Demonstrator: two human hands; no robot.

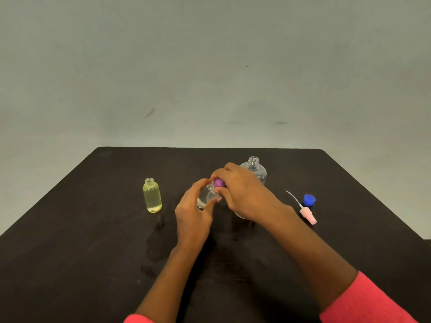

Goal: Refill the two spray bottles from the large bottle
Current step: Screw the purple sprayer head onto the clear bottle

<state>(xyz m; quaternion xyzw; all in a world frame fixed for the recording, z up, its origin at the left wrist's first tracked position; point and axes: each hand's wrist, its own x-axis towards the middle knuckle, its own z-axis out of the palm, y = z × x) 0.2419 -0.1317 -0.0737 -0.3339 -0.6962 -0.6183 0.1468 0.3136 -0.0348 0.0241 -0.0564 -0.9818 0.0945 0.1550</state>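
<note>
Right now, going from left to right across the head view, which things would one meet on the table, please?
yellow bottle → purple-capped bottle → large bottle → pink spray head

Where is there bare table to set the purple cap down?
Free: the table left of the yellow bottle, the strip along the far edge, and the area right of the blue cap and pink sprayer. Crowded: the middle, where the left hand holds the small bottle, the right hand grips the purple cap, and the large bottle stands just behind.
</note>
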